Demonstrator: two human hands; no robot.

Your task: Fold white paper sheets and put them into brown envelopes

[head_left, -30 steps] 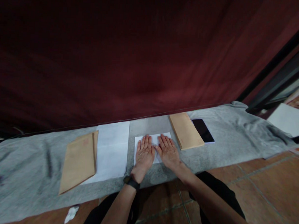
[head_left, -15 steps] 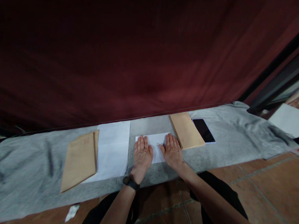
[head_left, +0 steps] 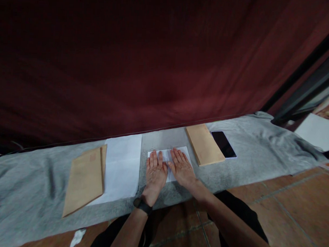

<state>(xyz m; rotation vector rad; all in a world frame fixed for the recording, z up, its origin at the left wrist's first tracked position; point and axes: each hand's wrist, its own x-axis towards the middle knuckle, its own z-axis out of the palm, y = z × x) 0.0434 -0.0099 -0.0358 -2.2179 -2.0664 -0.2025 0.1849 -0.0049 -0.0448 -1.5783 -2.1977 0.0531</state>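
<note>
A folded white sheet of paper (head_left: 169,153) lies on a grey cloth (head_left: 246,166) that covers a low ledge. My left hand (head_left: 155,173) rests flat on its left part, fingers stretched out and close together. My right hand (head_left: 181,168) lies flat on its right part, fingers spread forward. The two hands sit side by side, nearly touching. A dark watch (head_left: 142,205) is on my left wrist.
A brown envelope (head_left: 85,179) lies partly over white sheets (head_left: 122,165) to the left. Another brown envelope (head_left: 204,144) and a black phone (head_left: 223,144) lie to the right. A dark red curtain (head_left: 145,61) hangs behind. Tiled floor (head_left: 291,207) is below.
Half a second ago my hands were spread apart on the paper's ends; they have since slid back together over its middle, as they were a second ago.
</note>
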